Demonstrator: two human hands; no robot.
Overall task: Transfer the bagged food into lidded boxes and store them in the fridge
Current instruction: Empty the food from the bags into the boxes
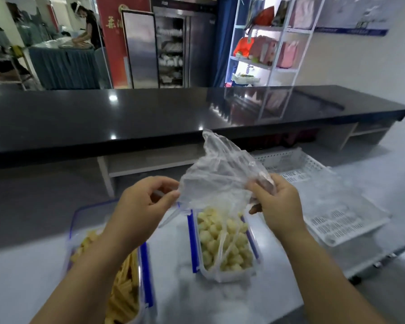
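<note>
Tabletop [220, 305]: clear bag [220, 178] held above centre, left hand [140, 204] pinching its 9 o'clock edge, right hand [278, 202] gripping its 3 o'clock edge. Below, open box [227, 275] of pale chunks. Red banner [114, 26], 11 o'clock: yellow characters, unreadable.

The bag [220, 174] at centre frame was clear and colourless. Below it the right box [229, 275] was see-through with blue clips [192, 239] and held pale yellow chunks [211, 239], while the left box [75, 218] at lower left had the same blue trim and held deeper yellow sticks [124, 291]. The table [220, 305] was pale grey-white, the basket [337, 206] at right white with rows of slotted holes, and the counter [126, 120] across the middle glossy black; in the upper left a banner [110, 43] was red with gold characters and a tablecloth [63, 66] dull blue-grey and pleated, and at upper centre a curtain [225, 54] was dark blue.
</note>
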